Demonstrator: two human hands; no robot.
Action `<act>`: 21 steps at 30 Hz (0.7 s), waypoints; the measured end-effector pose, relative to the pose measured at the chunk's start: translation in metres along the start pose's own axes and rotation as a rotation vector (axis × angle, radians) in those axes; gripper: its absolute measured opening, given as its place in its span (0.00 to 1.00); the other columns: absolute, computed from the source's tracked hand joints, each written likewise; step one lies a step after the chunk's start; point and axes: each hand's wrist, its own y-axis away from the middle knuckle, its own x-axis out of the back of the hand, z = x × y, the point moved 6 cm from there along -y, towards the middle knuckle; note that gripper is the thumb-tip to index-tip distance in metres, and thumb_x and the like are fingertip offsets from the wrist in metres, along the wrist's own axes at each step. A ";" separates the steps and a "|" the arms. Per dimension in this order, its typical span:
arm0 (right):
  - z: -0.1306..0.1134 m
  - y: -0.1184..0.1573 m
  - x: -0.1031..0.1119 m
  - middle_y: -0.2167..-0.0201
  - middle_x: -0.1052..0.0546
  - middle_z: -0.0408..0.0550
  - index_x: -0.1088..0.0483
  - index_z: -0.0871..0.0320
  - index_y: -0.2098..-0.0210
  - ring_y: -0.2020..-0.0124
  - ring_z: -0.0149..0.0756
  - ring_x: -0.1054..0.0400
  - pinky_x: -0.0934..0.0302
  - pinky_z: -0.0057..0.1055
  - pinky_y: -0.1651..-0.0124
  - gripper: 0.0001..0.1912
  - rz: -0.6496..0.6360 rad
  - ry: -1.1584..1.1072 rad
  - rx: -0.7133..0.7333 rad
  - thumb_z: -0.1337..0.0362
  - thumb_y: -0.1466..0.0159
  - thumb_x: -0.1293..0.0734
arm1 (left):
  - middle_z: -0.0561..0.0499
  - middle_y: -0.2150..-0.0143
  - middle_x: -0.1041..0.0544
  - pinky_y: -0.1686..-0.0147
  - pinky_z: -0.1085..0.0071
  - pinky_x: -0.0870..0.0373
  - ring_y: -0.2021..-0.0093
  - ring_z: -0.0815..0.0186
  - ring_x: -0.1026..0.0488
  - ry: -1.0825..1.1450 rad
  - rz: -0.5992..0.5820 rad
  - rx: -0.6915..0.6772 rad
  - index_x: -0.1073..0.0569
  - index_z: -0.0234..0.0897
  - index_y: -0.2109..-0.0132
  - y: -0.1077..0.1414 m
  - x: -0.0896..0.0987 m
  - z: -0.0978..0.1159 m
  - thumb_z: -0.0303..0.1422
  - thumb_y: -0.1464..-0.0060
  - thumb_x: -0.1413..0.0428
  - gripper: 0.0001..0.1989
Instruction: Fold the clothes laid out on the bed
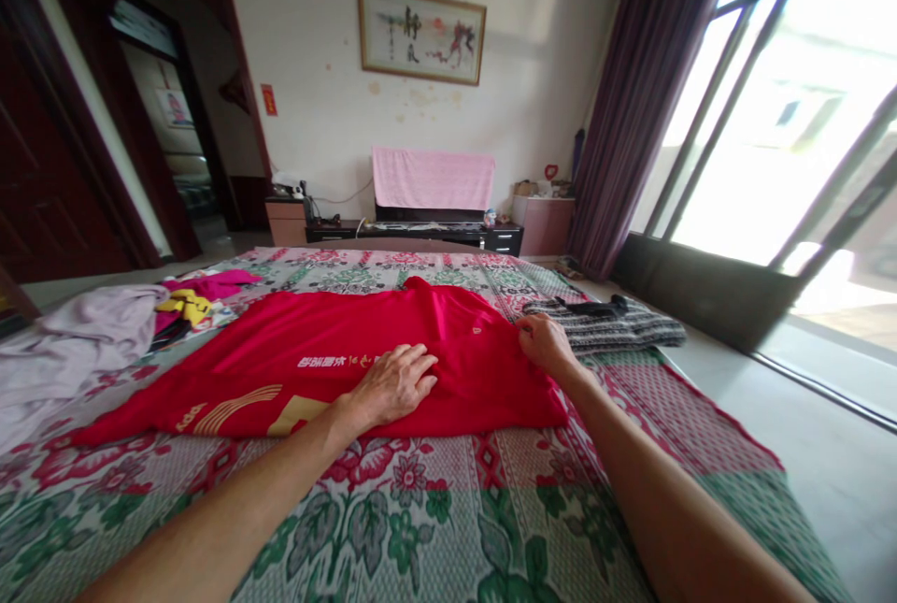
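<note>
A red shirt (280, 351) with white and gold print lies spread across the flowered bed cover (420, 528). My left hand (393, 384) rests flat on the middle of the shirt, fingers apart, pressing the cloth down. My right hand (545, 341) pinches the shirt's right edge between thumb and fingers. Both forearms reach in from the lower edge of the view.
A folded striped garment (609, 324) with a dark item on it lies right of the shirt. A heap of lilac, pink and yellow clothes (105, 327) sits at the left. Beyond the bed stand a low cabinet (434, 231) with a pink towel, a doorway left, and large windows right.
</note>
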 end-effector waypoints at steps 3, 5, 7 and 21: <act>0.003 -0.003 0.016 0.61 0.21 0.47 0.22 0.57 0.60 0.58 0.36 0.29 0.43 0.24 0.55 0.18 -0.009 -0.015 -0.041 0.69 0.42 0.41 | 0.41 0.44 0.29 0.43 0.57 0.36 0.43 0.57 0.33 -0.001 -0.015 -0.004 0.28 0.37 0.46 -0.001 0.000 0.000 0.37 0.37 0.55 0.18; 0.000 -0.003 0.024 0.64 0.20 0.46 0.22 0.57 0.61 0.60 0.35 0.28 0.42 0.24 0.58 0.17 -0.013 -0.030 -0.031 0.69 0.42 0.41 | 0.41 0.44 0.29 0.43 0.56 0.36 0.43 0.56 0.33 -0.001 -0.016 -0.009 0.28 0.36 0.46 -0.001 0.000 0.000 0.37 0.37 0.55 0.18; -0.008 -0.002 0.027 0.66 0.20 0.44 0.21 0.56 0.63 0.63 0.33 0.28 0.42 0.23 0.60 0.16 -0.043 -0.048 0.019 0.70 0.43 0.40 | 0.41 0.44 0.29 0.43 0.57 0.36 0.43 0.56 0.33 -0.002 -0.013 -0.013 0.28 0.36 0.46 -0.001 0.000 0.000 0.37 0.37 0.54 0.18; -0.006 0.008 0.017 0.81 0.25 0.46 0.23 0.60 0.77 0.74 0.32 0.30 0.43 0.23 0.72 0.09 -0.304 0.054 0.001 0.70 0.47 0.36 | 0.40 0.43 0.29 0.43 0.55 0.37 0.43 0.56 0.33 0.020 0.027 -0.001 0.28 0.37 0.45 0.000 -0.003 -0.002 0.37 0.38 0.54 0.18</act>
